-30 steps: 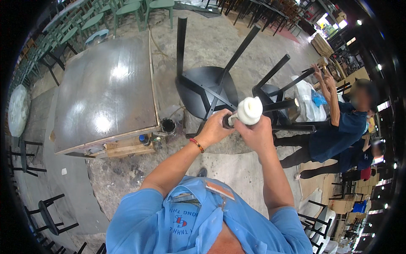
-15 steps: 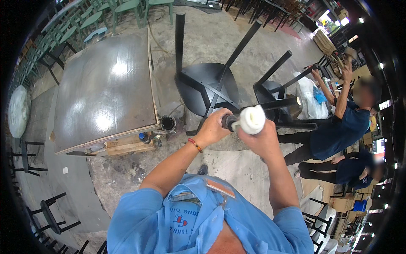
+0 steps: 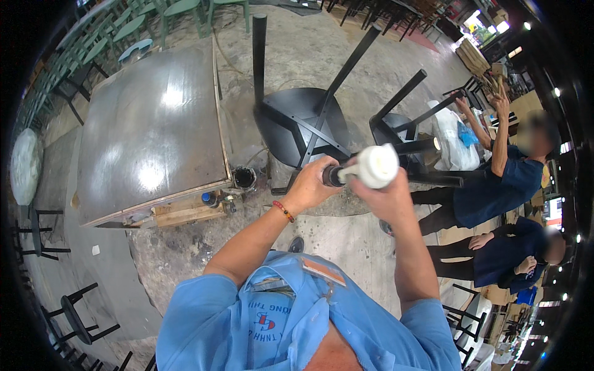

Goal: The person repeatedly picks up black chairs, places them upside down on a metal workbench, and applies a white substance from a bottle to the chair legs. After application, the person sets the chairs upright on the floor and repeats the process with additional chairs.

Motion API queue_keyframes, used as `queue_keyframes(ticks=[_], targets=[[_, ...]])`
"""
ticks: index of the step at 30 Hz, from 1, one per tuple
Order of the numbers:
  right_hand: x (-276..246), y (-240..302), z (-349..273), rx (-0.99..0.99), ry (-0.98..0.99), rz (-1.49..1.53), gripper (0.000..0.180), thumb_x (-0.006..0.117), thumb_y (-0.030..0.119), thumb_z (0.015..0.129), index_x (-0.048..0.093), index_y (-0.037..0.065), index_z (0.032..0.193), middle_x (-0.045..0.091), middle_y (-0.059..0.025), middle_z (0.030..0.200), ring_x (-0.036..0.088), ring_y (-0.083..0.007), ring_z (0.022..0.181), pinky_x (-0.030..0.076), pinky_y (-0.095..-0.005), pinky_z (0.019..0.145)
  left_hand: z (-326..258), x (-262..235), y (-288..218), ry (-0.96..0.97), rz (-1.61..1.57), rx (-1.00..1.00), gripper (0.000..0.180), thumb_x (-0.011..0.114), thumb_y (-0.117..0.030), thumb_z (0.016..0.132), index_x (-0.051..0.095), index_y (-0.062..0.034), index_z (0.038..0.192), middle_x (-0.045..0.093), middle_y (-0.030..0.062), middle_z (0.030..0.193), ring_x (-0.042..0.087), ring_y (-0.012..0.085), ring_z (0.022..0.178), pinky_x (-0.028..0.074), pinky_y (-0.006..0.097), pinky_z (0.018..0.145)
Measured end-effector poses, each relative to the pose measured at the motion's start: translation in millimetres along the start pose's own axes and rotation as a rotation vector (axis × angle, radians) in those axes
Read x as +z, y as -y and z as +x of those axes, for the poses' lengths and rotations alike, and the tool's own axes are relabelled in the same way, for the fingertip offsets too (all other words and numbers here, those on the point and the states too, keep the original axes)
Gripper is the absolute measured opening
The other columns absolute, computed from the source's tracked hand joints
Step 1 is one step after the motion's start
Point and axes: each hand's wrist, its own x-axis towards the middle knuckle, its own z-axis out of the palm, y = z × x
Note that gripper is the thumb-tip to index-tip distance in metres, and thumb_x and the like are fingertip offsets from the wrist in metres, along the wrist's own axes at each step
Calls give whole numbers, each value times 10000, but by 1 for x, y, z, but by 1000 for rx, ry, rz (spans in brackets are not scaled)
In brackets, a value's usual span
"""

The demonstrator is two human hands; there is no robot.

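The person's left hand point(image 3: 309, 185) is wrapped around a short black cylindrical piece point(image 3: 333, 176), fingers curled tight about it. The right hand point(image 3: 387, 195) comes up from below and cups a white rounded bottle or cap point(image 3: 376, 166), its fingers pressed together against the underside. The two pieces meet end to end, held in the air at chest height, just in front of an upturned black stool point(image 3: 303, 127) whose legs point toward twelve and one o'clock.

Judging from the grip, the joint between white and black parts is the weak spot: if the hands twist out of line, the white piece could slip off or spill whatever it holds onto the blue shirt point(image 3: 297, 321) beneath. What is inside cannot be told.

The floor point(image 3: 346, 241) is bare, stained concrete. At ten o'clock a metal-topped table point(image 3: 148, 130) lies on wooden blocks, with a small round tin point(image 3: 245, 178) at its near corner. Green chairs point(image 3: 179, 9) line the far edge at eleven o'clock. At three o'clock two other people in dark blue stand, one with arms raised point(image 3: 489, 117). More black stools point(image 3: 80, 318) stand at eight o'clock.
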Motion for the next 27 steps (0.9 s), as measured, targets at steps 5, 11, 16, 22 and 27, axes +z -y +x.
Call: queue_keyframes(ticks=[5,11,16,22,27], targets=[[12,-5,11,-105,-1,-186,341,781,95,695,658,22,1005,695,-161,911,689,-324,846,531,-359,732,-1,2,7,-41,-20,28,446,812,-140,682,573,-35,1044,643,156,971,618,359,935,491,411,797],[-14,-2,-6,21,-3,-339,320,782,116,694,675,30,984,702,-147,875,697,-316,832,541,-369,722,-3,-4,-2,30,4,-68,429,805,-126,679,565,-38,1023,638,156,959,619,349,918,488,404,791],[2,-7,-11,-114,-79,-224,305,774,95,712,681,30,994,701,-153,886,701,-295,814,535,-346,721,-2,-4,0,26,-3,-26,420,796,-113,680,563,-41,1022,636,149,938,628,335,910,490,389,788],[9,-12,-14,-162,-115,-165,285,771,82,715,679,24,979,700,-159,902,700,-305,815,533,-343,721,-3,-4,3,18,-38,-21,408,791,-112,684,565,-39,1016,638,149,920,630,345,885,495,392,775],[11,-10,-6,-26,-155,-79,293,770,115,719,683,36,986,705,-139,887,703,-268,805,534,-341,722,-2,-4,-4,-1,12,-29,403,790,-108,689,568,-37,1018,640,153,926,630,348,890,495,389,781]])
